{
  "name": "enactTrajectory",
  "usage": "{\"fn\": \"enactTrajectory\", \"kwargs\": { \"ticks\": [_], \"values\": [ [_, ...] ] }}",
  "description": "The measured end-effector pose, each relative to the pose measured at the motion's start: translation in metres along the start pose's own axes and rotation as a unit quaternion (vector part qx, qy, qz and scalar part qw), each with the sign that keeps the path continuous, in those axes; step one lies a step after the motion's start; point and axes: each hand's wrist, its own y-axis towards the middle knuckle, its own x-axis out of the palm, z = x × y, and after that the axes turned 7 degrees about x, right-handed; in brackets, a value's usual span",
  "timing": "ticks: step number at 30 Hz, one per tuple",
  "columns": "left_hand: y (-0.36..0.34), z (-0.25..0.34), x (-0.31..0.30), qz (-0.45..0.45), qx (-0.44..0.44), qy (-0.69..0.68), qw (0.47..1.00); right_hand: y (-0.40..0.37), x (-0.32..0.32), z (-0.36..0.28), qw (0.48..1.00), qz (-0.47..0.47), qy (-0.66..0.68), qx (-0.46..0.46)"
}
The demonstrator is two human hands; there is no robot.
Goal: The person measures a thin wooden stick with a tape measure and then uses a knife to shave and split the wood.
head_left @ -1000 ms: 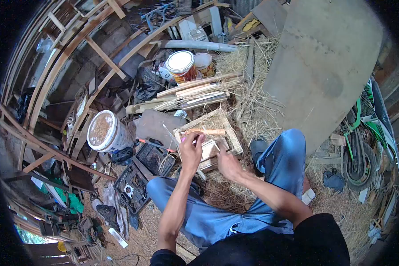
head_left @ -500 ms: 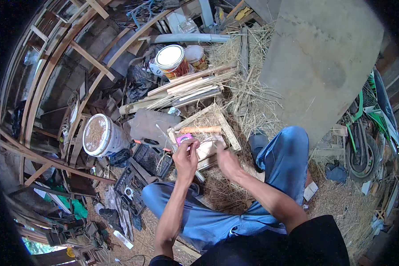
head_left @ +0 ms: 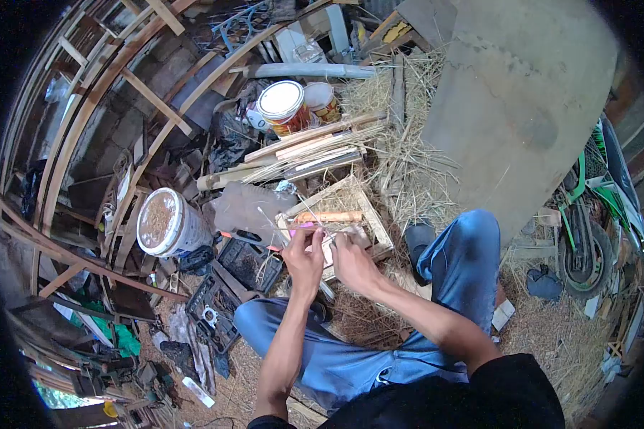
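My left hand point(head_left: 304, 259) is closed in a pinch over the near left side of a wooden frame point(head_left: 378, 222). A thin pale strand shows by its fingertips, but what they hold is too small to name. Close on its right, my right hand point(head_left: 355, 266) is also closed, fingers bent down, and its grip is hidden. Beyond both hands an orange-brown rod point(head_left: 330, 216) lies across the inside of the frame. A pink item point(head_left: 302, 227) shows partly behind the left fingers. Beneath the hands is a pale flat piece point(head_left: 328, 263), mostly covered.
Left of the hands lies an open black tool case point(head_left: 247, 263). A white bucket point(head_left: 170, 223) stands farther left. Wooden strips point(head_left: 300, 146) and a lidded paint bucket point(head_left: 282, 104) are beyond the frame. A large grey sheet point(head_left: 508, 107) leans at right, above straw.
My right hand has moved left, closer to the left hand, and its blur is gone. The left hand stays pinched at nearly the same spot. The whole view has shifted slightly.
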Motion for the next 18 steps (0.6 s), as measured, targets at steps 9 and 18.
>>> {"fn": "enactTrajectory", "kwargs": {
  "ticks": [9,18],
  "values": [
    [-0.001,0.009,-0.005,0.002,-0.006,0.007,1.000,-0.008,0.009,0.026,0.998,-0.050,-0.021,0.042],
    [0.002,0.011,-0.008,0.006,-0.019,0.017,1.000,-0.022,0.001,0.064,0.964,-0.149,0.063,0.209]
  ]
}}
